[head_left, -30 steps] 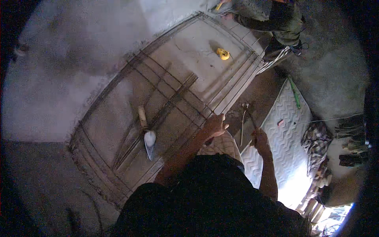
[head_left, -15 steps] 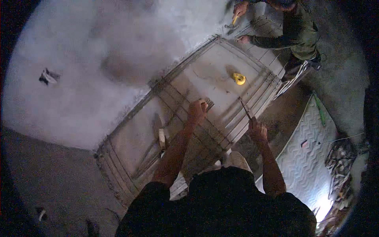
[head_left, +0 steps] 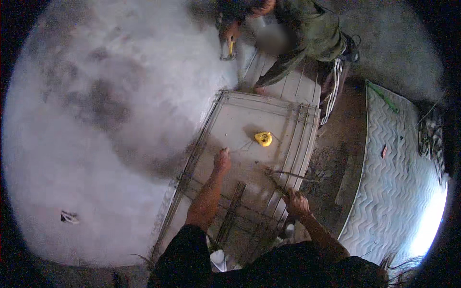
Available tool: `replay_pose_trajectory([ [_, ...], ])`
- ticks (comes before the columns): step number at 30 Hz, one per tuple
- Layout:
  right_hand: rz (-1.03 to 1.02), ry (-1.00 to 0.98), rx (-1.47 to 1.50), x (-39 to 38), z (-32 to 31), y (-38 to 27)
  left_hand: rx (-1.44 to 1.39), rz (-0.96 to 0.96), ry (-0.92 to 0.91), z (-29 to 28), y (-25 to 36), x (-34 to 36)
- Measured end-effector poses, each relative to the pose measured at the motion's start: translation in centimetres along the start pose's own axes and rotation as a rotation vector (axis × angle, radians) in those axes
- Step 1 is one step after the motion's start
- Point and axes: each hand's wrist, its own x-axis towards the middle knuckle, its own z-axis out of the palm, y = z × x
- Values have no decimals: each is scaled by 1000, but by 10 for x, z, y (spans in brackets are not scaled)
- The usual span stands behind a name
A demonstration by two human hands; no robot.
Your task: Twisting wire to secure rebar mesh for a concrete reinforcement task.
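So, looking down at this one: a rebar grid [head_left: 201, 137] sits over a pale slab [head_left: 239, 116], with bars running along its edges and a few crossing nearer the wearer. The right hand [head_left: 297, 204] is wrapped around one handle of what look like long pincers [head_left: 277, 183], a firm grip as far as I can see. Their head points up and left over the slab's right half, and the other handle swings off to the right, past the slab's edge.

The left hand [head_left: 222, 161] is out over the left half of the slab with its fingers curled in. Can't tell if it's pinching anything, tbh. A yellow tape measure [head_left: 263, 139] lies on the slab just up and right of that hand, and a short stack of dark bars [head_left: 230, 211] lies below it, between the two forearms. Close to the wearer's body there's a pale trowel blade [head_left: 218, 259], partly hidden.

Up top, a co-worker in dark green [head_left: 314, 31] leans over the far end holding a yellow-handled hammer [head_left: 231, 47]. Off to the right there's a white zigzag-quilted mat [head_left: 379, 187] with a long green thing [head_left: 384, 98] on its far corner.
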Motion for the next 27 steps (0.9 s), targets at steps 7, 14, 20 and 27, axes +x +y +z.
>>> replay_pose_trajectory([
  [7,41,-125,-16,20,-38,-21,-415,-338,-107,-3,-3,12],
  [14,141,-50,37,28,-18,8,90,-3,13,32,-44,13],
  [20,102,11,138,43,-50,-9,364,-145,-372,-6,-7,17],
  [27,-74,30,39,51,-80,-51,45,-271,271,-99,31,-65],
])
